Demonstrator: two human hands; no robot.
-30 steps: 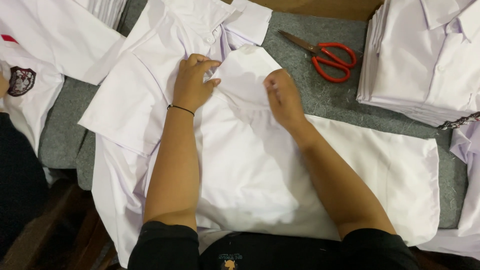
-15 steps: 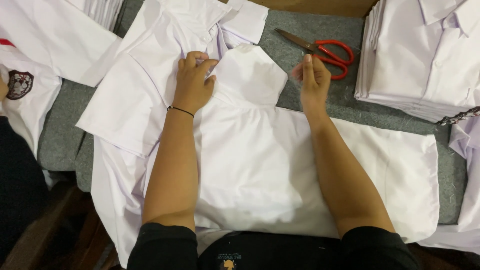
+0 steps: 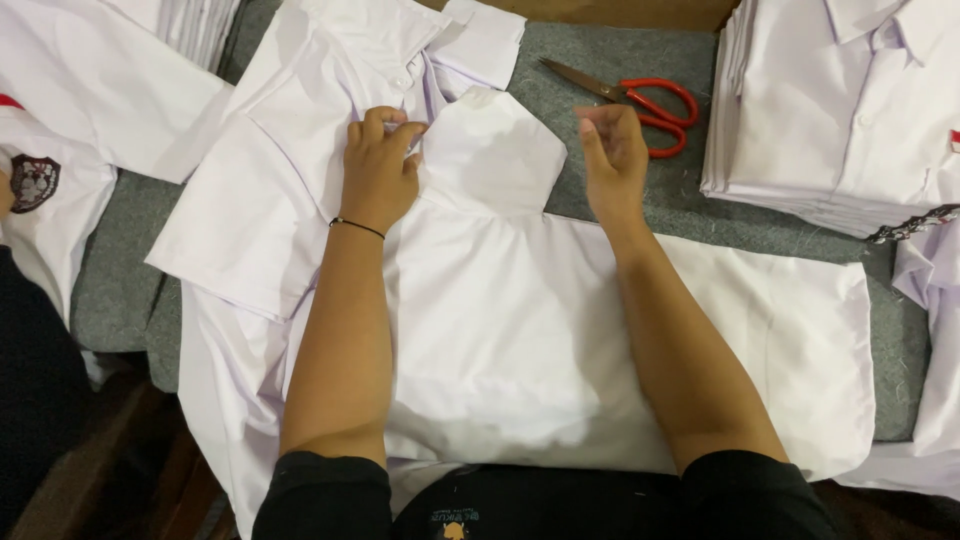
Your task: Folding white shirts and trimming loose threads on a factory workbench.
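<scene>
Here the left hand [image 3: 378, 170] is curled down on a white shirt [image 3: 520, 340], its fingers bent and bunched together, the tips pinching a fold of cloth just beside the folded flap [image 3: 492, 150] that stands at the top of the shirt. A thin black band [image 3: 356, 227] circles that wrist. The pinch looks firm, thumb tucked under the fingers (how much cloth sits inside it cannot be told).

The right hand [image 3: 612, 160] is off the cloth, lifted at 3 o'clock from the flap and close to it. Its fingers are loosely curled, neither spread flat nor closed, and it holds nothing. It hangs over the grey table [image 3: 600, 50], with the flap's slanted edge just to its left.

The shirt lies spread flat in front of the person, running from the body at 6 o'clock up to the flap at 12 o'clock, with one sleeve [image 3: 790, 360] stretched out toward 3 o'clock. A second shirt [image 3: 300, 120] lies under it at 10 o'clock, partly covered by the left hand.

Red-handled scissors [image 3: 640, 100] lie on the table at 1 o'clock from the right hand, near its fingertips but not touching. A stack [image 3: 840, 110] of folded shirts sits at 3 o'clock, well apart from both hands. More white cloth with a badge [image 3: 35, 180] lies at 9 o'clock.
</scene>
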